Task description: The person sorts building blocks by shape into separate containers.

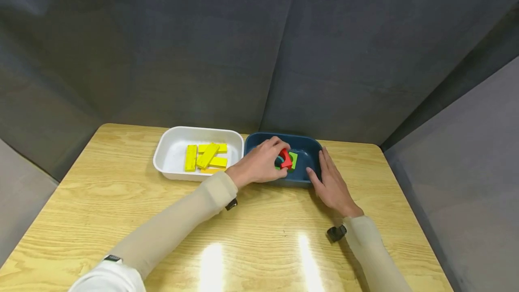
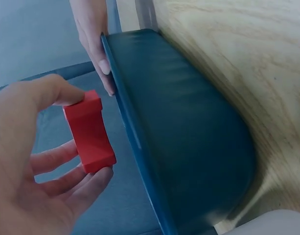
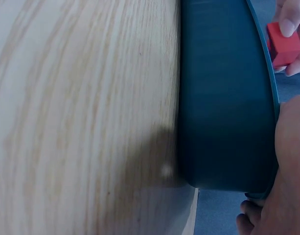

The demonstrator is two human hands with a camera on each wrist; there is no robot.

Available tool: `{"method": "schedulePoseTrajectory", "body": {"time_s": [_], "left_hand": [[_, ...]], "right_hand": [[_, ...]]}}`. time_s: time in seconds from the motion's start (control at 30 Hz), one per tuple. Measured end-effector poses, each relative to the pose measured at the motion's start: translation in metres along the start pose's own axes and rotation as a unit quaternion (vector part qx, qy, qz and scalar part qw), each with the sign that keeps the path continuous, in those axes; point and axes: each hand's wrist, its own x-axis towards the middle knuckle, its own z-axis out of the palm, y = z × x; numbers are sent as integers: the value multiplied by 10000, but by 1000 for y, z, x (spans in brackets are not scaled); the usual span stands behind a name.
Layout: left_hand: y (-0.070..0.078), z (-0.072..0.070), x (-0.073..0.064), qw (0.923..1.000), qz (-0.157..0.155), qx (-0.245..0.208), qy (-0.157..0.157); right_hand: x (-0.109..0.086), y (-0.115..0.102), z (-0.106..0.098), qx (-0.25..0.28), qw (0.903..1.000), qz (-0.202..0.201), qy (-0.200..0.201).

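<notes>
My left hand (image 1: 265, 161) pinches a red arch-shaped block (image 1: 286, 160) between thumb and fingers, over the dark blue tray (image 1: 308, 145). In the left wrist view the red block (image 2: 88, 129) spans from thumb to fingertips, near the tray's rim. A green block (image 1: 293, 160) shows inside the tray just behind the red one, partly covered by the hand. At the tray's right end, my right hand (image 1: 334, 188) rests with its thumb along the front rim and its fingers by the outer side. The right wrist view shows this hand (image 3: 291, 152) against the rim.
A white tray (image 1: 166, 150) stands left of the blue one, with several yellow rectangular blocks (image 1: 208, 156) in it. Both trays sit near the back edge of the wooden table (image 1: 259, 233). Grey curtains (image 1: 202, 48) hang close behind and beside the table.
</notes>
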Motion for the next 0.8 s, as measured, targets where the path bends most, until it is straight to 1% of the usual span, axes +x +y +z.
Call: {"method": "schedulePoseTrajectory", "body": {"time_s": [0.43,0.8], "left_hand": [[-13,8,24,9990,-443,112,-10],[-26,17,36,9986,-493,164,-72]], "right_hand": [[0,0,0,-12,10000,18,16],[-1,0,0,-12,10000,54,21]]}}
